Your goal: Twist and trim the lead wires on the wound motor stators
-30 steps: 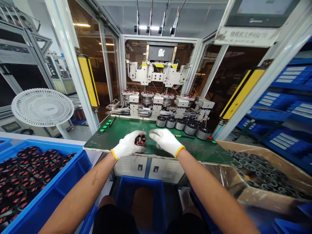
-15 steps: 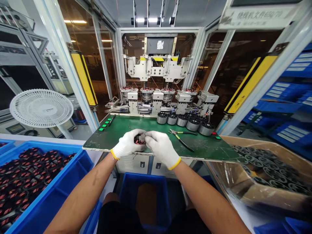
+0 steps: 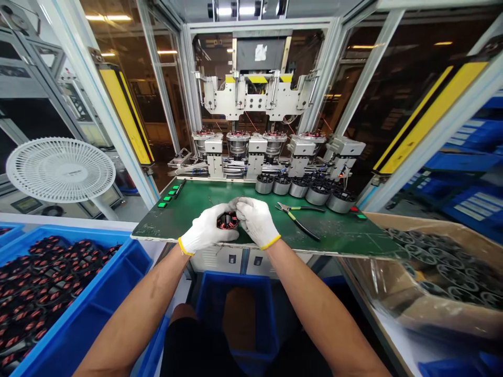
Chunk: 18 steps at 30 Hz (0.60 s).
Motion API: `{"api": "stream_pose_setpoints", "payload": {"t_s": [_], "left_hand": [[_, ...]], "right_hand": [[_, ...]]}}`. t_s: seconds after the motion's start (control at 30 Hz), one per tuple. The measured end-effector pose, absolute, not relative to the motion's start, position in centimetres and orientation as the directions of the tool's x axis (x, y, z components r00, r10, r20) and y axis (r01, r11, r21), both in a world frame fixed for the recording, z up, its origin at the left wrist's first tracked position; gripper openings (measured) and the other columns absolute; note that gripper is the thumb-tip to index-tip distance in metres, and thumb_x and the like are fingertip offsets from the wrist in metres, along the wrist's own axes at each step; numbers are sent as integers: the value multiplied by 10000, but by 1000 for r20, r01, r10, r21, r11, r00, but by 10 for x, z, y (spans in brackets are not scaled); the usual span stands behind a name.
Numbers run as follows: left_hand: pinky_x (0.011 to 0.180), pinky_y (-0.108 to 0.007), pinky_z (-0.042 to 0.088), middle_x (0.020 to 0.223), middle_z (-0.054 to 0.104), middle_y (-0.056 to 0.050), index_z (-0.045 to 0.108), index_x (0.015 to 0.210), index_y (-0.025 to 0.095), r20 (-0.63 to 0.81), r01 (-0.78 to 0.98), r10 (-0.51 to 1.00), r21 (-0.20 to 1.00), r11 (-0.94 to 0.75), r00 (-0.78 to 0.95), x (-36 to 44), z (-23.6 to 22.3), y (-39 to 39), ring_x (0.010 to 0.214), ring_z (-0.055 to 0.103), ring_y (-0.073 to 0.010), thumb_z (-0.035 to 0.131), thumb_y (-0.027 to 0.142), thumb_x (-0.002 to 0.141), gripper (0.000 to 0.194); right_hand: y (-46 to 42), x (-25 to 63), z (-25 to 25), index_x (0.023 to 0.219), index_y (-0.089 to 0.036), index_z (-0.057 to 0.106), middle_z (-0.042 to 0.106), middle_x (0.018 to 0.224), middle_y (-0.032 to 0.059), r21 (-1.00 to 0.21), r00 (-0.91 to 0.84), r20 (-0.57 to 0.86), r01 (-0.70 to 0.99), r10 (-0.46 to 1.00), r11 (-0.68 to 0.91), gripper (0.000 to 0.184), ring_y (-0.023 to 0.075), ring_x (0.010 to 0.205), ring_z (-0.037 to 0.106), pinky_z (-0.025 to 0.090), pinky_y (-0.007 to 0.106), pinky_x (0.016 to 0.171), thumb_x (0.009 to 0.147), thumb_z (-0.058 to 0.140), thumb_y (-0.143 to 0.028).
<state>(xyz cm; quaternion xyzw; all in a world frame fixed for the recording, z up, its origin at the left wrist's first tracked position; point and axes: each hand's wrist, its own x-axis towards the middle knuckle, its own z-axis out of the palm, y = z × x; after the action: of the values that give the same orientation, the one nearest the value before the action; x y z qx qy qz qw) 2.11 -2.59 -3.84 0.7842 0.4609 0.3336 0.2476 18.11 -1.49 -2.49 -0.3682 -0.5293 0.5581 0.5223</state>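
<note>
My left hand (image 3: 208,226), in a white glove with a yellow cuff, is wrapped round a motor stator (image 3: 227,221) with black and copper-red windings, near the front edge of the green worktop. My right hand (image 3: 254,219), gloved alike, is closed in a pinch at the stator's upper right rim; what its fingertips hold, if anything, is hidden. To the right lies a pair of cutting pliers (image 3: 296,217) with black and yellow-green handles, its jaws apart. Several silver cylindrical stators (image 3: 317,193) stand in a group behind the pliers.
A winding machine (image 3: 257,99) rises behind the green worktop (image 3: 188,209). At left, a blue bin (image 3: 129,262) holds many wound stators, beside a white fan (image 3: 63,170). A cardboard box (image 3: 436,311) of metal rings sits right. Below is another blue bin (image 3: 271,314).
My right hand has drawn back slightly from over the stator and its fingers have curled tighter, so more of the windings show. My left hand keeps its hold. The camera view has shifted.
</note>
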Motion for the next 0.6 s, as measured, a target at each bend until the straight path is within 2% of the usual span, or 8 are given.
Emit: {"api": "stream_pose_setpoints", "payload": {"t_s": [0.1,0.17,0.23,0.3,0.37,0.43,0.5,0.6], "left_hand": [[930,-343,450,1121,656,-20,589,1187,216,327,466,850,725,-506,413,19,-39,-24,1017,592,-217,622,305,735,462],[979,-347,431,1172,644,-20,579,1206,221,338,436,840,737,-517,424,18,-39,-23,1066,578,-214,587,258,750,458],[997,-350,426,1199,635,-23,579,1210,226,335,444,846,737,-509,414,20,-39,-24,1089,572,-214,583,243,752,458],[1002,-354,430,1204,631,-29,573,1221,222,342,444,849,738,-508,403,22,-39,-27,1097,572,-211,585,236,760,461],[1016,-351,428,1232,612,-35,592,1191,220,392,418,829,727,-545,400,23,-37,-32,1120,566,-200,584,224,778,413],[1032,-341,420,1252,592,-35,653,1070,224,482,432,780,652,-624,399,23,-35,-39,1153,547,-190,567,214,816,269],[1022,-347,429,1223,606,-42,688,967,225,572,513,683,459,-726,455,22,-34,-45,1156,540,-192,526,214,864,193],[981,-386,456,1200,636,-59,662,1078,233,557,618,558,100,-780,615,18,-36,-48,1156,546,-224,470,215,902,261]], "right_hand": [[-25,191,-22,950,-180,633,531,600,-32,-947,-84,256,177,963,267,262,92,480,434,333,230,455,824,467,-337],[-40,202,-20,1061,-213,649,667,828,32,-767,-40,355,558,934,315,330,148,699,574,409,267,602,858,473,-404],[-57,211,-19,1058,-225,666,694,917,59,-538,-133,321,789,938,296,323,193,828,602,397,289,664,868,484,-412],[-70,216,-21,971,-210,684,697,863,54,-444,-305,200,819,931,364,267,188,809,605,372,282,655,876,473,-341],[-78,217,-24,883,-193,679,686,805,32,-478,-430,182,748,884,462,245,153,758,593,357,261,649,885,447,-270],[-81,216,-26,837,-186,659,661,733,7,-534,-444,223,689,868,490,243,123,693,569,350,243,643,895,430,-243],[-82,212,-28,807,-184,644,643,690,-5,-544,-424,245,685,872,485,241,113,653,553,339,238,625,900,430,-243],[-86,204,-29,801,-186,643,673,723,14,-438,-382,291,762,877,477,266,128,666,580,314,262,597,920,422,-274]]}}
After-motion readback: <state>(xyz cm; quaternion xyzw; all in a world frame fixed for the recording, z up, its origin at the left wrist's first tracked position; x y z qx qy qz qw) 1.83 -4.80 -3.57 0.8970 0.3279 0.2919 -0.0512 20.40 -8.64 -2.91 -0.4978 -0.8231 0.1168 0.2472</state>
